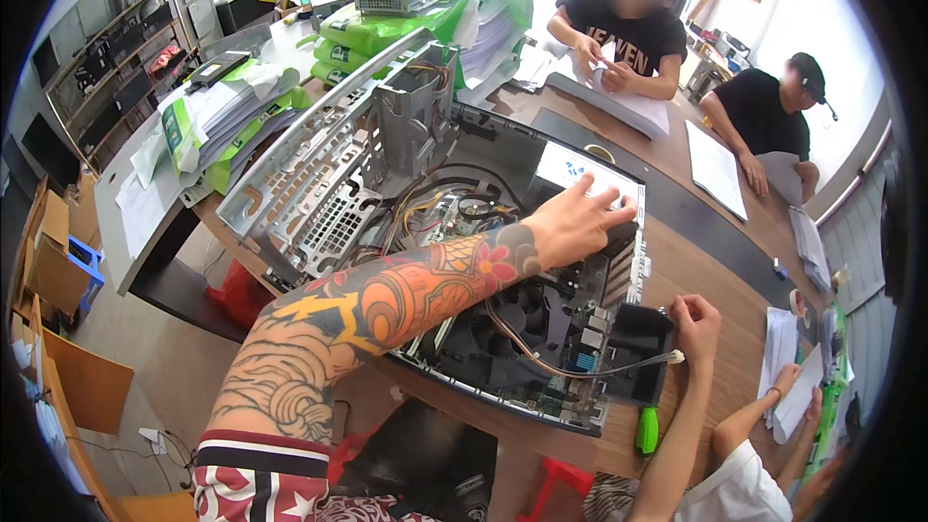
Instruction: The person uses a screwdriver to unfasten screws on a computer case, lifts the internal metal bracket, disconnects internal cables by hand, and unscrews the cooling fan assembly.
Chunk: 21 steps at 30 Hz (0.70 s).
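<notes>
An opened desktop computer case (454, 396) lies before me, its silver drive frame (319, 159) tilted up on the left. My left hand (575, 224) reaches across it with fingers spread over the power supply (570, 166), a box with a white label. At the case's right side is my right hand (696, 324), fingers curled together beside a dark flat panel (643, 338); anything pinched there is too small to make out. Below the left forearm sits a black fan shroud (512, 314). A cable bundle (551, 367) runs from it toward the right hand, ending in a white connector.
A bright green handle (648, 430) lies near the case's front right corner. Behind the case are stacked papers in green wrapping (377, 34). Tape rolls (797, 303) and paper sheets lie on the right. Other people sit around the table, including one close on my right (739, 488).
</notes>
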Tool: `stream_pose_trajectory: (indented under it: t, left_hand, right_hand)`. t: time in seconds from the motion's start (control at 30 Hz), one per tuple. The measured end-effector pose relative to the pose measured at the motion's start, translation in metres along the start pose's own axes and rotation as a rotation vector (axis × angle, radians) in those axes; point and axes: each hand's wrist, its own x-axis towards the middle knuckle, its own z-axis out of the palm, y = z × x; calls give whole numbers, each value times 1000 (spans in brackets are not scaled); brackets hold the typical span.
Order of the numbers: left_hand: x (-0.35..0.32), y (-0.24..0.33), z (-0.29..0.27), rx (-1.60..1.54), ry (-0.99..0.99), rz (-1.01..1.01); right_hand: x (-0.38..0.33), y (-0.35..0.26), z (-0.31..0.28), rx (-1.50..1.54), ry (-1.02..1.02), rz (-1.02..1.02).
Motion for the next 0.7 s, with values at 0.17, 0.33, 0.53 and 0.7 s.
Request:
stream_pose_trajectory:
  t: [0.17,0.33,0.53,0.7]
  left_hand:
    - [1,6,2,-17,69,-41]
    - [-9,-1,7,-29,130,-18]
    - [9,7,8,21,223,107]
    - [24,0,8,117,186,280]
  right_hand:
    - [1,5,1,3,-25,16]
    - [2,-7,4,-2,-24,19]
    - [-1,-6,1,-24,5,22]
    - [-2,-21,1,-98,-1,11]
